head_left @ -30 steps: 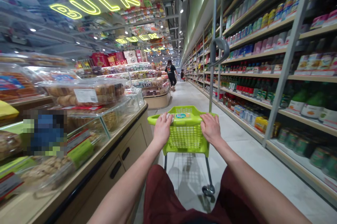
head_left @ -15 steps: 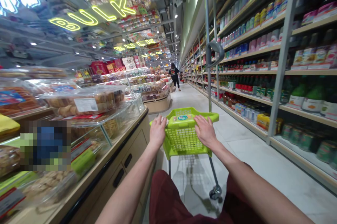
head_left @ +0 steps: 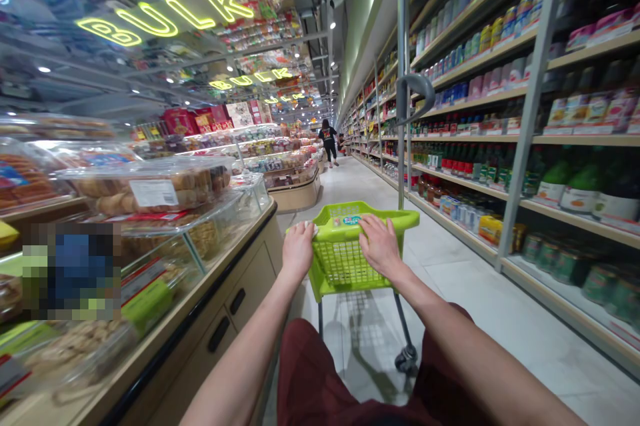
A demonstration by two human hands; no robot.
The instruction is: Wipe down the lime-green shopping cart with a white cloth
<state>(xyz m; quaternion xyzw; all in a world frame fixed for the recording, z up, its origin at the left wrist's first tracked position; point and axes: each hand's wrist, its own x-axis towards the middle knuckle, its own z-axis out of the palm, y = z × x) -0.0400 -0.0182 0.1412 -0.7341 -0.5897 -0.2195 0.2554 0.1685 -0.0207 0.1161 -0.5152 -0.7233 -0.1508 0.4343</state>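
Note:
A small lime-green shopping cart [head_left: 340, 263] stands upright just ahead of my knees. My left hand [head_left: 298, 253] is closed over the left end of its handle, and something small and white, too small to name, shows by the fingertips. Over the right part of the handle lies my right hand [head_left: 379, 247], fingers bent across the top beside a colourful label [head_left: 351, 220]. A tall grey pole [head_left: 401, 166] with a curved grey loop [head_left: 423, 96] rises from the cart's right side. I see nothing inside the part of the basket that shows.
On the left runs a wooden counter [head_left: 260, 243] with clear boxes of baked snacks [head_left: 150, 193]. Shelves [head_left: 465, 189] of bottles and cans line the right. A pale tiled aisle [head_left: 345, 183] stretches ahead, where a person in dark clothes [head_left: 328, 139] is far off.
My right hand has slid left along the handle, onto the label. The left hand keeps its place on the cart. The counter and shelves have shifted slightly left in view.

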